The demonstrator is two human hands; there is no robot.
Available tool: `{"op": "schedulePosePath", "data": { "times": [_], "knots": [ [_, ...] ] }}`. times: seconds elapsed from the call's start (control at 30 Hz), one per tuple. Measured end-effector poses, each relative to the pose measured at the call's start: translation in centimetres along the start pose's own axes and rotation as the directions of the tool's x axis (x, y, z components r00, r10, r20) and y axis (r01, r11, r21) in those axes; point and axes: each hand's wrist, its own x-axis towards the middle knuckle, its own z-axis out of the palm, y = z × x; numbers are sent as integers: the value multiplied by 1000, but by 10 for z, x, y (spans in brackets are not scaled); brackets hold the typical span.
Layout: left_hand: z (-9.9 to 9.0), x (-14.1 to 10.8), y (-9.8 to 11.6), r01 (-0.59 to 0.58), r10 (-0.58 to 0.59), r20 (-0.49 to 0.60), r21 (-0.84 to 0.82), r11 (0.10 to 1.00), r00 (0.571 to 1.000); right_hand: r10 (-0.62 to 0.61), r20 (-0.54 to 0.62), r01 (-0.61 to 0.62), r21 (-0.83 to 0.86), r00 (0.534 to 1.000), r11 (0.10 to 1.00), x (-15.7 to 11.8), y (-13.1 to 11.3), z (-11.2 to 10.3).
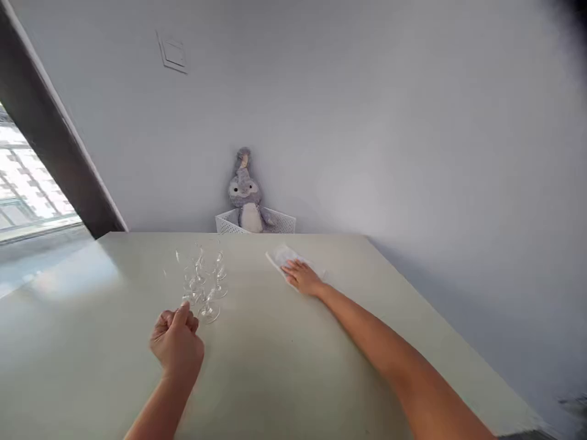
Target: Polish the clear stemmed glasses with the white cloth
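Observation:
My right hand (301, 276) lies flat, fingers stretched out, on a white cloth (283, 254) on the table's far middle part. Several clear stemmed glasses (209, 310) stand close together left of centre. Just in front of them, on their left, my left hand (178, 333) is closed with the thumb on top. Faint clear outlines show above its fingers, but what it grips cannot be made out against the glasses behind.
The pale table (284, 366) reaches a grey wall (389, 122). Behind its far edge a grey plush toy (244, 192) sits in a white perforated basket (282, 222). A dark slanted frame (50, 122) and a bright window (27, 177) are at the left.

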Motion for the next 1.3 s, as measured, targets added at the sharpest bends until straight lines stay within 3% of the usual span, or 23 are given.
{"op": "schedulePosePath", "data": {
  "times": [0.1,0.2,0.37,0.53,0.67,0.8,0.9,1.0,1.17,1.3],
  "knots": [
    [-6,10,-4,72,-71,-34,30,997,997,173,-20,-173,-33,985,984,4,35,-17],
    [-10,18,-7,87,-86,-36,35,996,996,317,-52,-320,-63,947,945,-13,74,-29],
    [-8,19,-7,85,-84,-29,35,996,996,495,-94,-503,-106,864,858,-83,123,-39],
    [1,11,6,100,-100,-46,-11,995,994,542,-114,-553,-138,833,821,-145,134,-32],
    [-5,5,10,201,-206,-73,-77,977,976,530,-147,-550,-200,835,811,-171,115,-19],
    [-16,-8,5,332,-339,-54,-104,937,939,476,-168,-504,-256,863,825,-191,70,-19],
    [-14,-15,3,478,-494,-52,-186,859,868,395,-175,-430,-276,902,859,-198,27,-27],
    [-1,-13,4,589,-607,24,-275,760,795,280,-164,-314,-237,946,920,-191,-10,-33],
    [18,3,5,684,-652,229,-370,628,722,258,-169,-252,55,951,966,-162,-39,-30],
    [24,1,6,669,-624,272,-460,584,733,368,-287,-215,449,885,867,-140,-42,-24]
  ]
}}
